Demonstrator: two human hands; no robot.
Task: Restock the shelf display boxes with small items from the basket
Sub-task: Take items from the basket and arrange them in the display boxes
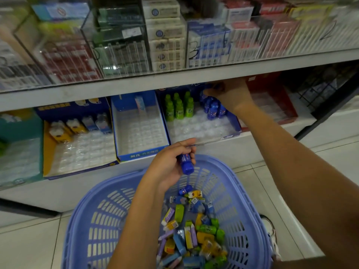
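The left hand (171, 164) curls its fingers (191, 151) round a small blue bottle (186, 165) above the near basket (223, 168), ready to pass on, while the right hand (232, 94) reaches into the far display box (202, 131) among the standing blue bottles (213, 108), its grip too blurred to tell.

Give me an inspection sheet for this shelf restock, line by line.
Surface: lower shelf carrying a row of display boxes.
Job's things: purple basket of mixed small items; one display box holds green bottles and blue bottles.
Clutter: nothing seen.
Grips: left hand holds a blue mini bottle over the basket; right hand reaches among the blue bottles, grip unclear.
Cables: nothing seen.
Surroundings: tiled floor, upper shelf of packets.
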